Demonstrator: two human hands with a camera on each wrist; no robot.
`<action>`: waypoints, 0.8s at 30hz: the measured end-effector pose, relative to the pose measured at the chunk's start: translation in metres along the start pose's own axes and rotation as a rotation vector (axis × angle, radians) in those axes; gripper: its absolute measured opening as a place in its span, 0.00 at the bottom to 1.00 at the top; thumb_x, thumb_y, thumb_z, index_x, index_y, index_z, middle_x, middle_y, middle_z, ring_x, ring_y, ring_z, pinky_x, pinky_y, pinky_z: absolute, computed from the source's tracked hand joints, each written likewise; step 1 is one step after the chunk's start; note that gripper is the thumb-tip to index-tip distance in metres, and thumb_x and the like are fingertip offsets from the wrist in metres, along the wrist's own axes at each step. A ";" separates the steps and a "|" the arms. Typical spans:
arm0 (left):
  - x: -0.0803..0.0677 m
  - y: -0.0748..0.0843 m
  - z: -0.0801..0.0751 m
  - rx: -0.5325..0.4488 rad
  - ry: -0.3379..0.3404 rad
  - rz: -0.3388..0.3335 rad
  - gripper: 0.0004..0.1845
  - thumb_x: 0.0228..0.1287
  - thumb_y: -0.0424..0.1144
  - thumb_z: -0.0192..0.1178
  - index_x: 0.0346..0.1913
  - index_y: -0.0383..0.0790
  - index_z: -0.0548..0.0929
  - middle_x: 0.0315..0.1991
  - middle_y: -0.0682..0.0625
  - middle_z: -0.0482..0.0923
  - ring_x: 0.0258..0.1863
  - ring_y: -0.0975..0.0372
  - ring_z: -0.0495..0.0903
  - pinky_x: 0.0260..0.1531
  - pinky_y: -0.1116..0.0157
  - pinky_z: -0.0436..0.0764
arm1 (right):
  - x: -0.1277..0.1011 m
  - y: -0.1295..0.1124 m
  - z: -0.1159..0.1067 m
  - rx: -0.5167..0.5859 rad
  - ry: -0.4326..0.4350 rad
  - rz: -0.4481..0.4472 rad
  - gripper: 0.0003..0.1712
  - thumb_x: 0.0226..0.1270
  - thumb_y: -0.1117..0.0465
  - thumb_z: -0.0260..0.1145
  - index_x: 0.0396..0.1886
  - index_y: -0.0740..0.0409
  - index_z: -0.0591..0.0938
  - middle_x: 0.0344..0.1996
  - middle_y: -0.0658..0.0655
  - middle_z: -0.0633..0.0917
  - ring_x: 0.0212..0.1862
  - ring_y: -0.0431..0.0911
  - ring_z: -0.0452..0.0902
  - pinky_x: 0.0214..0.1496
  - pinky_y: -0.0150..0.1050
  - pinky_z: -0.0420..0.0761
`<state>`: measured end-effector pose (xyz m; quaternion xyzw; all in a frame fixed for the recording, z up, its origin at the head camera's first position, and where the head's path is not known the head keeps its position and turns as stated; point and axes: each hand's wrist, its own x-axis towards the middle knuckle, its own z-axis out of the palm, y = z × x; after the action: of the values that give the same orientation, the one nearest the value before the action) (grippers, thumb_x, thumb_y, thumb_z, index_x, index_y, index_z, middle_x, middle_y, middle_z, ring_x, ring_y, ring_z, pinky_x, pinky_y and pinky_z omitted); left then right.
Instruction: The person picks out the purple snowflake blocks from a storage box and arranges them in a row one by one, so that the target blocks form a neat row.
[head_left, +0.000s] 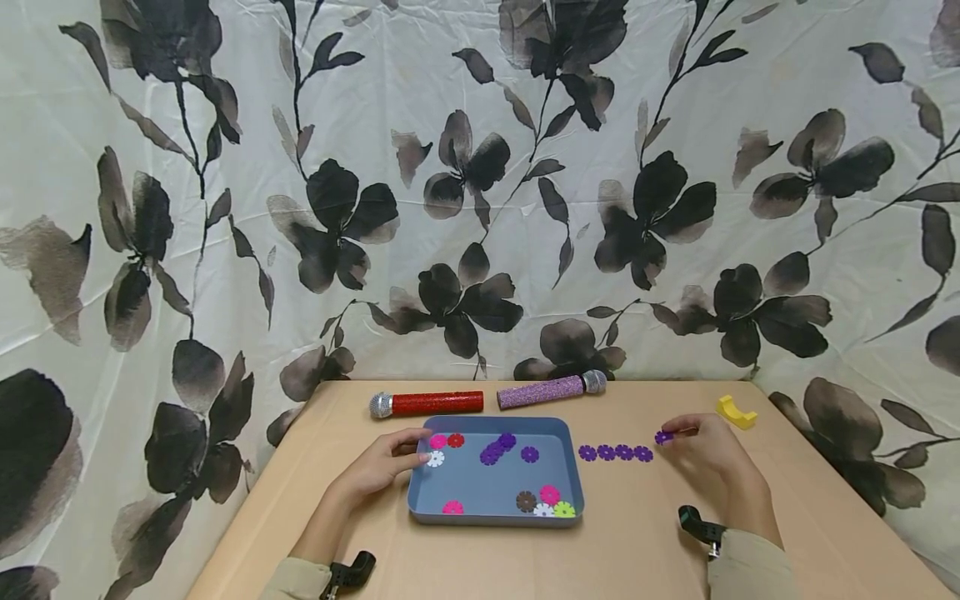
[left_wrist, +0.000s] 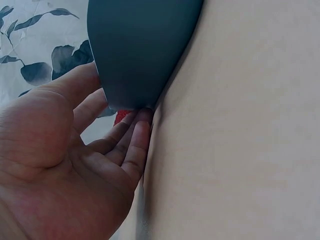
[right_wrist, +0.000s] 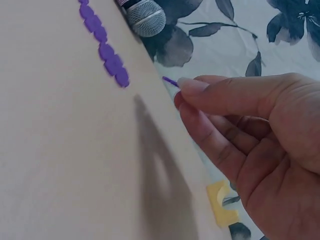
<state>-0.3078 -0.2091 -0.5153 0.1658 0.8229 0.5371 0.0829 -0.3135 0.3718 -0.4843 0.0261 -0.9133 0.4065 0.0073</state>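
The left hand [head_left: 377, 464] grips the tray [head_left: 487, 490]; the right hand [head_left: 708, 442] pinches a half-hidden purple disc [head_left: 662, 437], probably light, stiff, best held by its rim.

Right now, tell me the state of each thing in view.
Blue tray: upright, partly filled
Loose discs: scattered inside, some overlapping
Purple row: four discs lined up beside the blue tray
Left hand: gripping the blue tray's left side
Held purple disc: raised, pinched
Right hand: pinching the held purple disc
Red microphone: lying, head leftward
Purple microphone: lying, head rightward
Yellow piece: resting, untouched
Floral backdrop: hanging, creased
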 end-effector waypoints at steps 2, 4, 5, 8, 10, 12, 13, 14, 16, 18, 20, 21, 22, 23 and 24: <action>0.000 0.000 0.000 -0.004 -0.002 -0.002 0.28 0.73 0.43 0.67 0.71 0.38 0.77 0.69 0.39 0.77 0.68 0.46 0.76 0.71 0.45 0.72 | 0.001 0.003 0.001 -0.002 -0.019 0.025 0.16 0.65 0.67 0.75 0.52 0.65 0.87 0.46 0.62 0.89 0.47 0.50 0.81 0.50 0.41 0.80; 0.000 0.000 0.000 -0.008 -0.004 -0.003 0.28 0.73 0.43 0.67 0.71 0.38 0.77 0.69 0.39 0.77 0.68 0.46 0.76 0.71 0.45 0.72 | 0.001 0.005 0.002 0.000 -0.040 0.046 0.16 0.65 0.67 0.75 0.52 0.66 0.87 0.46 0.60 0.89 0.47 0.49 0.82 0.53 0.45 0.81; 0.000 0.000 0.000 -0.008 -0.004 -0.003 0.28 0.72 0.43 0.67 0.71 0.38 0.77 0.69 0.39 0.77 0.68 0.46 0.77 0.71 0.45 0.72 | 0.000 0.005 0.002 0.004 -0.052 0.059 0.16 0.65 0.67 0.75 0.52 0.65 0.87 0.46 0.60 0.90 0.48 0.50 0.82 0.54 0.47 0.81; 0.001 -0.001 0.000 -0.004 -0.005 -0.004 0.28 0.72 0.44 0.67 0.71 0.38 0.77 0.70 0.39 0.77 0.68 0.46 0.76 0.71 0.45 0.72 | 0.000 0.006 0.004 0.007 -0.075 0.096 0.16 0.66 0.67 0.74 0.53 0.64 0.87 0.48 0.61 0.89 0.50 0.51 0.81 0.57 0.51 0.81; 0.002 -0.002 0.000 0.000 -0.004 -0.004 0.28 0.72 0.44 0.67 0.71 0.38 0.77 0.70 0.39 0.77 0.68 0.46 0.76 0.71 0.45 0.72 | -0.001 0.006 0.004 0.006 -0.087 0.110 0.17 0.66 0.68 0.73 0.54 0.65 0.86 0.50 0.62 0.88 0.51 0.52 0.79 0.55 0.49 0.81; 0.002 -0.002 0.000 0.002 -0.004 -0.002 0.28 0.73 0.44 0.67 0.71 0.38 0.77 0.69 0.40 0.77 0.68 0.46 0.76 0.71 0.45 0.72 | -0.001 0.006 0.005 0.006 -0.087 0.129 0.17 0.66 0.69 0.73 0.55 0.65 0.85 0.49 0.62 0.87 0.50 0.53 0.78 0.53 0.44 0.81; 0.002 -0.002 0.000 0.001 -0.004 -0.002 0.28 0.73 0.43 0.66 0.71 0.39 0.77 0.69 0.40 0.77 0.68 0.46 0.76 0.71 0.45 0.72 | 0.000 0.005 0.006 0.004 -0.083 0.134 0.17 0.66 0.70 0.73 0.55 0.64 0.86 0.49 0.61 0.87 0.49 0.53 0.77 0.51 0.42 0.80; 0.002 -0.002 -0.001 0.003 -0.004 -0.003 0.28 0.73 0.43 0.66 0.71 0.39 0.77 0.69 0.40 0.77 0.68 0.46 0.76 0.71 0.45 0.72 | 0.000 0.005 0.006 -0.002 -0.087 0.125 0.18 0.65 0.70 0.73 0.55 0.66 0.85 0.48 0.62 0.86 0.49 0.54 0.77 0.49 0.40 0.80; 0.002 -0.001 -0.001 0.004 -0.001 -0.006 0.28 0.73 0.43 0.66 0.71 0.39 0.77 0.69 0.40 0.77 0.67 0.47 0.77 0.71 0.45 0.72 | 0.001 0.004 0.006 -0.001 -0.086 0.124 0.18 0.65 0.71 0.73 0.54 0.66 0.85 0.46 0.62 0.86 0.47 0.53 0.76 0.47 0.38 0.79; 0.002 0.000 -0.002 0.006 -0.001 -0.009 0.27 0.73 0.43 0.66 0.71 0.39 0.77 0.69 0.40 0.77 0.67 0.47 0.77 0.71 0.48 0.74 | 0.002 0.004 0.006 -0.004 -0.086 0.124 0.17 0.65 0.72 0.73 0.54 0.66 0.85 0.45 0.61 0.86 0.47 0.53 0.76 0.46 0.37 0.79; 0.001 0.001 -0.002 0.013 0.000 -0.009 0.27 0.73 0.43 0.66 0.71 0.39 0.77 0.69 0.40 0.78 0.66 0.48 0.78 0.69 0.52 0.76 | 0.002 0.003 0.007 -0.013 -0.093 0.111 0.17 0.65 0.72 0.73 0.54 0.66 0.85 0.45 0.61 0.86 0.46 0.52 0.76 0.45 0.38 0.78; 0.001 0.001 -0.003 0.015 -0.001 -0.009 0.27 0.73 0.43 0.66 0.71 0.38 0.77 0.68 0.40 0.78 0.65 0.48 0.78 0.68 0.54 0.76 | 0.002 0.003 0.007 -0.014 -0.090 0.112 0.17 0.64 0.72 0.73 0.53 0.66 0.85 0.44 0.60 0.86 0.46 0.52 0.76 0.45 0.38 0.78; 0.002 0.002 -0.003 0.015 -0.002 -0.008 0.27 0.73 0.43 0.66 0.71 0.38 0.77 0.68 0.39 0.78 0.65 0.49 0.78 0.67 0.56 0.77 | 0.003 0.002 0.007 -0.019 -0.092 0.106 0.17 0.64 0.72 0.73 0.53 0.66 0.85 0.44 0.60 0.86 0.46 0.52 0.76 0.45 0.39 0.77; 0.002 0.002 -0.004 0.015 -0.004 -0.006 0.27 0.73 0.43 0.66 0.71 0.38 0.77 0.68 0.39 0.78 0.65 0.49 0.78 0.67 0.56 0.77 | 0.003 0.002 0.007 -0.023 -0.092 0.100 0.17 0.64 0.72 0.73 0.53 0.66 0.85 0.43 0.60 0.86 0.45 0.52 0.76 0.44 0.39 0.77; 0.002 0.002 -0.004 0.014 -0.005 -0.004 0.28 0.73 0.43 0.66 0.71 0.38 0.76 0.68 0.39 0.78 0.64 0.49 0.78 0.67 0.56 0.77 | 0.003 0.001 0.007 -0.027 -0.095 0.091 0.17 0.64 0.72 0.73 0.53 0.67 0.85 0.43 0.60 0.86 0.45 0.52 0.76 0.44 0.39 0.77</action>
<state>-0.3106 -0.2109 -0.5116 0.1658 0.8267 0.5309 0.0849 -0.3163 0.3675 -0.4898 0.0035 -0.9183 0.3922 -0.0542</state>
